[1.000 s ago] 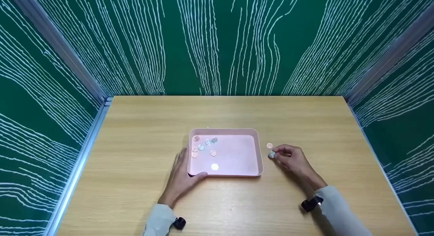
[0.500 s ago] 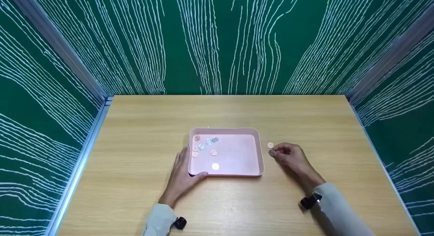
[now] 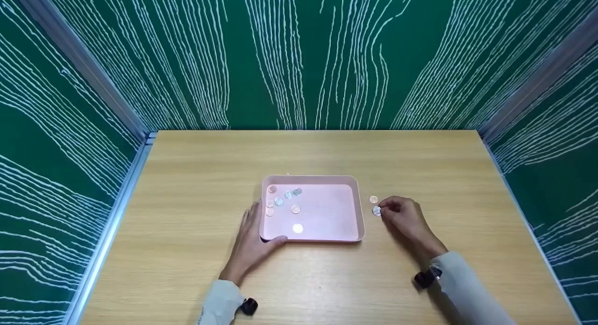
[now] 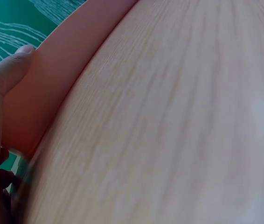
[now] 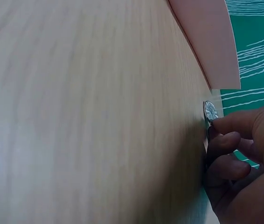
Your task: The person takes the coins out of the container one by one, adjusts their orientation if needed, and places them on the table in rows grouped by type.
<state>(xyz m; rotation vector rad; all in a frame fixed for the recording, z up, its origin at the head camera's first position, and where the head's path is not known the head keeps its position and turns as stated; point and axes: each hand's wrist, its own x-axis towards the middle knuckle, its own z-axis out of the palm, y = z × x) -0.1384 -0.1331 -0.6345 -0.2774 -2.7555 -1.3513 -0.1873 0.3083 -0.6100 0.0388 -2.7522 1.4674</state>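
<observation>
My left hand (image 3: 250,248) holds the near left corner of a shallow pink tray (image 3: 348,238), its fingers along the left wall and its thumb on the front wall. In the left wrist view the thumb (image 4: 17,67) lies against the tray's outer wall. Just right of the tray, my right hand (image 3: 406,217) pinches a silver coin (image 3: 377,211) at its edge, low over the table. The right wrist view shows this coin (image 5: 210,110) tilted up at the fingertips, its patterned face partly showing. A copper-coloured coin (image 3: 373,199) lies just beyond it.
Several copper and silver coins lie in the tray's left half, among them a copper coin (image 3: 295,209) and a silver coin (image 3: 279,201). A bright white round spot shows near the tray's front. Green panels (image 3: 261,82) with white lines enclose the wooden table (image 3: 317,152).
The pinched coin's face has turned from dark to bright silver since half a second ago, with the right hand almost in place. My left hand and the tray keep their hold and position.
</observation>
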